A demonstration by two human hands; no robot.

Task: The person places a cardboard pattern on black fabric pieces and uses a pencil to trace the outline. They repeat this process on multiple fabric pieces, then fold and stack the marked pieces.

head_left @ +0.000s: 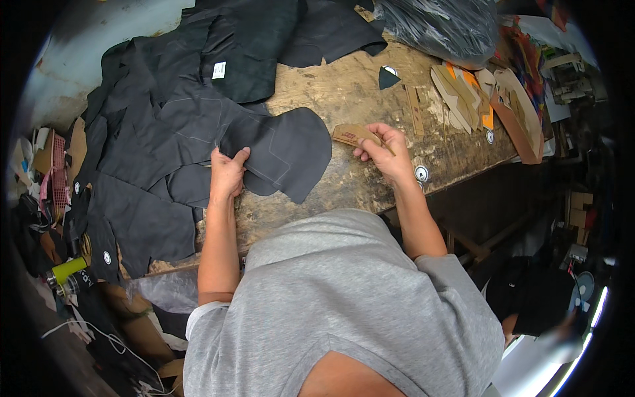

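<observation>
My left hand (228,173) is closed on the edge of a black leather sheet (294,149), thumb on top. Pale outlines are drawn on the leather, and its rounded end lies toward the middle of the worn wooden table (337,178). To the right of that end, my right hand (385,153) pinches a small brown cardboard template (348,133) with a curved edge, held just off the leather. A thin stick-like thing shows by its fingers, too small to name. More black leather (149,142) spreads under and beyond my left hand.
A clear plastic bag of dark material (440,30) sits at the far right. Cardboard templates (456,96) and a narrow cardboard strip (415,111) lie on the right side. A white round disc (421,173) is at the near edge. Another person (529,294) is at lower right.
</observation>
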